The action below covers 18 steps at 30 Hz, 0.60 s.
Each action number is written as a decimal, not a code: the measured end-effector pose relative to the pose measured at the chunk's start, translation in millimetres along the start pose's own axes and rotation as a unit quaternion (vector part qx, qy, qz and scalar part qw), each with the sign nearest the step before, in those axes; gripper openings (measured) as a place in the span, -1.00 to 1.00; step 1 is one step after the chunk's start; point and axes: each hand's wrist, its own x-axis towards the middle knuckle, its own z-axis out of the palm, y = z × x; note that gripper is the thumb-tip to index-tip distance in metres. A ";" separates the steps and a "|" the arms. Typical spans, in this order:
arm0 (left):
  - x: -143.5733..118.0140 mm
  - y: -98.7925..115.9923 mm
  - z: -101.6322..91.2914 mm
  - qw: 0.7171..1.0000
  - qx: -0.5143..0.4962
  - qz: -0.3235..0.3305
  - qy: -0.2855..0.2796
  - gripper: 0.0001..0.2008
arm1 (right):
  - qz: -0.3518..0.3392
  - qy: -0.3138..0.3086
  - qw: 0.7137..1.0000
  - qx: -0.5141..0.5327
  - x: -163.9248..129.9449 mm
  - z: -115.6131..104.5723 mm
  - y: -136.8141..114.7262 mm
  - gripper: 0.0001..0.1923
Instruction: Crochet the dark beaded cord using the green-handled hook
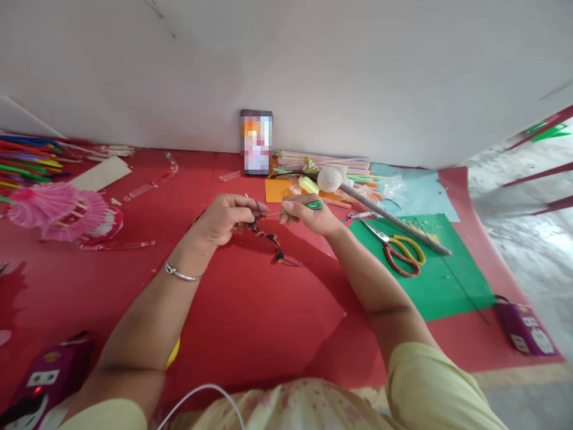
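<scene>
Left hand (228,218): I see it pinched on the beaded cord (268,237), left of the scissors (400,251).
Right hand (307,216): clamped on a green-tipped wire (290,210).
Cord: dangling above the red mat (250,310).

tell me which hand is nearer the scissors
Right. The right hand pinches a green-wrapped wire just left of the scissors on the green sheet. The left hand holds the braided cord farther left, with the right hand between it and the scissors.
</scene>
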 end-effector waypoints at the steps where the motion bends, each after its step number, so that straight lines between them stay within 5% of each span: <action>1: 0.1 0.7 -0.3 1.000 -0.008 -0.005 -0.004 -0.75 | 0.007 0.009 1.000 0.004 0.1 1.9 0.5 -0.36; 18: 2.6 -3.6 -3.0 1.000 -0.011 -0.017 -0.017 -0.80 | -0.046 0.070 0.995 -0.044 1.3 9.6 2.1 -0.39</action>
